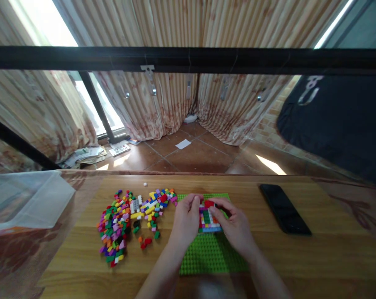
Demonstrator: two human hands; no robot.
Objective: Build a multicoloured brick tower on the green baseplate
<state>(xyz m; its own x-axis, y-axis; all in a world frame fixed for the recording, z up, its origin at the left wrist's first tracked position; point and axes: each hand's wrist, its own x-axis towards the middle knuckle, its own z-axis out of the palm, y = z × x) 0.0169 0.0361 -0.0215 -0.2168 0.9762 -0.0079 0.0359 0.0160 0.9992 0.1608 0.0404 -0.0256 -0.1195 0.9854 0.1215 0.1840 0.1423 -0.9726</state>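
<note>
1. The brick build (208,219), a small flat block of red, white, green, yellow and blue rows, sits on the far half of the green baseplate (211,255); a red brick (209,203) stands at its far edge
2. The left hand (187,219) lies against the build's left side, fingers curled and their tips at the far-left corner, touching it; whether it grips the build or only rests there cannot be told
3. The right hand (235,225) comes in from the right, fingers bent, their tips on the build's far-right corner just beside the red brick; whether it pinches that brick or presses on it cannot be told
4. The baseplate lies flat on the wooden table (300,257), in the middle and near the front edge; both forearms cross its near corners
5. A pile of loose bricks (125,222) in many colours spreads on the table to the left of the baseplate, just beside the left hand; one small white piece (145,184) lies apart behind it
6. A black phone (284,209) lies face up on the right, well apart from the hands
7. A clear plastic bag (29,199) rests at the far left
8. Beyond the table: a tiled floor (191,158), striped curtains (163,99) and a black bar (188,59) across the view
</note>
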